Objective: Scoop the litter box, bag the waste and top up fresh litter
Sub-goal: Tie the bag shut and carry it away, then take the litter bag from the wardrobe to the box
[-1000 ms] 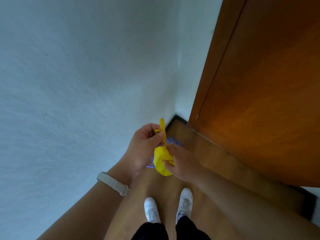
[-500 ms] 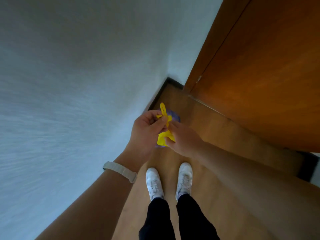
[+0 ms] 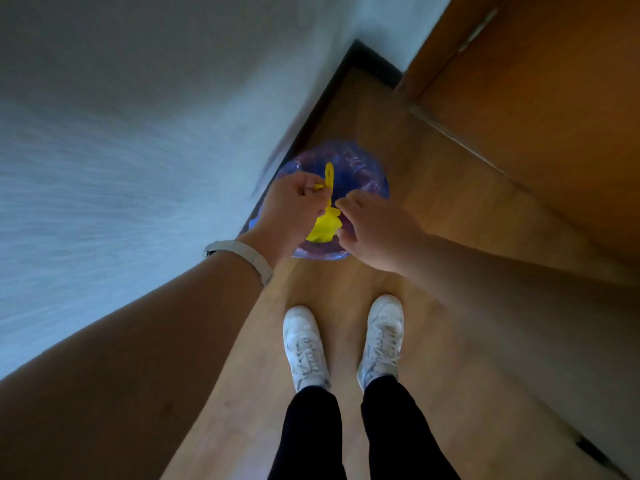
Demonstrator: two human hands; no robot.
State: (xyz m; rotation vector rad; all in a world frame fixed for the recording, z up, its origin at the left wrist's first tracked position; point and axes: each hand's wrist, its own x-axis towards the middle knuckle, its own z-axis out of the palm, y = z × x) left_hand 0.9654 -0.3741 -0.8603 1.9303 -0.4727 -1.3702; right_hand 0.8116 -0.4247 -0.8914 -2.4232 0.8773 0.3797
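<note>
The left hand (image 3: pixel 294 209) is gripping the twisted neck of a small yellow bag (image 3: pixel 325 225). Its fingers are curling round the plastic, so that a thin strip is sticking up past the knuckles. The bag's crumpled body is hanging just below and to the right of that hand, over the open mouth of a round bin (image 3: pixel 374 174) standing on the floor (image 3: pixel 450 202). The right hand (image 3: pixel 377 230) is hovering just beside the bag on its other side, with the fingers loosely curling. Its thumb tip is lying at the bag's lower edge, and the blur is making it impossible to tell whether it is pinching the plastic or only brushing it.

The bag is showing as thin, bright, wrinkled film. A glossy, translucent blue-violet liner is gathering in folds round the bin's rim. The floor is running in smooth, pale wooden planks between a finely textured white wall (image 3: pixel 138 133) with a dark skirting (image 3: pixel 322 109) and a smooth orange-brown wooden door (image 3: pixel 554 133). A pale wristband (image 3: pixel 249 252) is circling the left wrist, and white lace-up shoes (image 3: pixel 304 344) are showing below black trousers (image 3: pixel 311 434).

Both hands are covering the bin's near rim, and its contents are not showing. The left hand is hiding the bag's left side. The picture's edges are cutting off both forearms and the legs.
</note>
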